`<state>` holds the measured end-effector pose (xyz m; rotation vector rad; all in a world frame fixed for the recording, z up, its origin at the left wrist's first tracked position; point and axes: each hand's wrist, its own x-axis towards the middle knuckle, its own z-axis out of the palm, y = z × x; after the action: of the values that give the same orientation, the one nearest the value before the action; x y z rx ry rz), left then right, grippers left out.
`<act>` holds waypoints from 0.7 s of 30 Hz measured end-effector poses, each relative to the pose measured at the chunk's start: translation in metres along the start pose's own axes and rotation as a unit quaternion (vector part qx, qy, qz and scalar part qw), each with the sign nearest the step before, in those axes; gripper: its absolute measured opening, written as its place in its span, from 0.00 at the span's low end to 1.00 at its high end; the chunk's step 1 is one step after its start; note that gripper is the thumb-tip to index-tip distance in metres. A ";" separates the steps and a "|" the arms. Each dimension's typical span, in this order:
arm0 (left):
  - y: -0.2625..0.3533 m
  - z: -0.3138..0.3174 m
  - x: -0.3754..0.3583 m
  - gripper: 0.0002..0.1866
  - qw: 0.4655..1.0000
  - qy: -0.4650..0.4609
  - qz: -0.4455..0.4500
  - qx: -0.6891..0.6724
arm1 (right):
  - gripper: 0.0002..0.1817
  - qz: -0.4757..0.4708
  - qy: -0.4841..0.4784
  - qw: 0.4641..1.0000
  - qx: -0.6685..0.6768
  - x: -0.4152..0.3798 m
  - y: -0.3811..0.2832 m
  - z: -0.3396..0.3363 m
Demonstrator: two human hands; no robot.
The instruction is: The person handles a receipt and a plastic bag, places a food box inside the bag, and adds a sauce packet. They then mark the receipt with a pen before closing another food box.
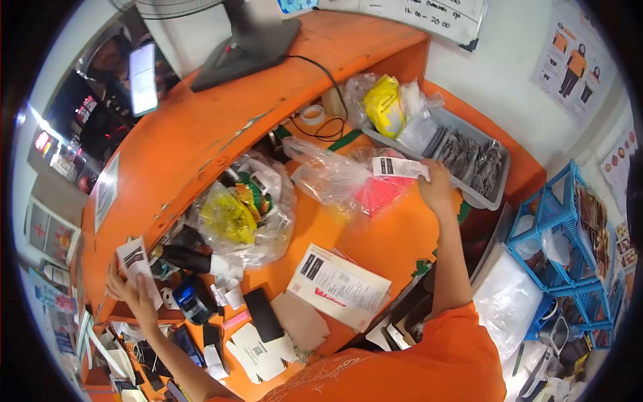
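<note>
Service desk of a takeaway or delivery shop. An orange counter (221, 127) carries bagged orders (244, 214) tagged with printed receipts (399, 167), a grey tray (469, 194) of wrapped cutlery, and a delivery slip (338, 287). Staff posters (575, 63) and an hours board (429, 13) hang on the wall; blue baskets (569, 248) stand beside.

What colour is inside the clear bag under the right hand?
Pinkish-red, inside the clear bag under the right hand; head view.
</note>
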<state>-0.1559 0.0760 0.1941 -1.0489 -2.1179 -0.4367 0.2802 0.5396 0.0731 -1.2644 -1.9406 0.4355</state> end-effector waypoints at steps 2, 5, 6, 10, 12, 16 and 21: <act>-0.002 0.000 -0.002 0.29 1.000 -0.013 -0.010 -0.023 | 0.19 0.005 0.009 1.000 -0.013 0.002 0.004 0.015; -0.007 0.005 -0.008 0.30 0.991 -0.021 -0.092 -0.098 | 0.20 0.006 0.059 0.998 -0.002 0.005 0.025 0.036; -0.016 0.008 -0.013 0.30 0.973 -0.038 -0.149 -0.171 | 0.20 0.004 0.101 0.995 0.019 0.006 0.034 0.044; -0.024 0.006 -0.010 0.24 0.995 -0.009 -0.094 -0.025 | 0.14 0.086 0.201 0.967 0.131 0.003 0.070 0.060; -0.014 0.001 -0.005 0.30 0.998 0.016 -0.059 0.018 | 0.08 0.182 0.275 0.901 0.282 -0.006 0.085 0.064; -0.021 0.007 -0.007 0.29 0.994 0.045 -0.095 0.030 | 0.09 0.239 0.231 0.829 0.450 -0.037 0.105 0.081; -0.035 0.011 -0.008 0.29 0.994 0.033 -0.104 0.023 | 0.29 0.257 0.121 0.797 0.532 -0.046 0.094 0.121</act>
<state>-0.1851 0.0570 0.1817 -0.7807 -2.1763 -0.5109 0.2584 0.5555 -0.0846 -0.9400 -0.7871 1.3337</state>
